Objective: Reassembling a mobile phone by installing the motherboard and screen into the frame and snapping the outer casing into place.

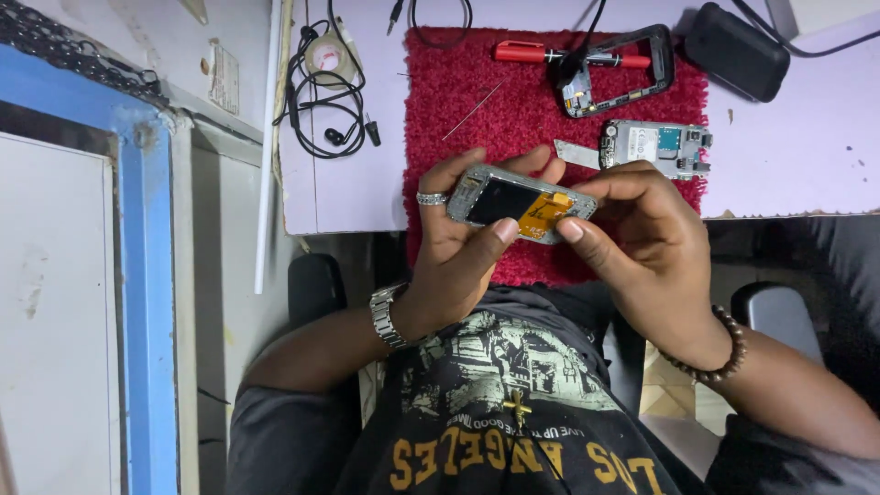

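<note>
- Phone frame (520, 203): grey, opened, dark panel inside with an orange flex strip at its right end. Held in the air above the near edge of the red mat (458, 101), tilted slightly down to the right.
- Left hand (458, 243): grasping the frame's left end; thumb pressed along the lower edge, fingers (541, 165) curled behind the top edge. Ring on one finger, metal watch (385, 316) on the wrist.
- Right hand (642, 247): grasping the frame's right end; thumb tip at the lower right corner, other fingers bent over the top. Bead bracelet (724, 353) on the wrist.
- Circuit board (655, 147): lies on the mat just beyond the right hand, a thin metal strip just beside its left end.
- Black phone housing (614, 69): empty frame at the far right of the mat, lying partly over a red-handled screwdriver (527, 52).
- Thin needle-like tool: lies diagonally on the mat, middle.
- Bench (788, 156): pale lilac top carries the mat.
- Black earphones (321, 101): coiled on the bench, left of the mat.
- Black adapter (733, 50): far right corner of the bench, cable attached.
</note>
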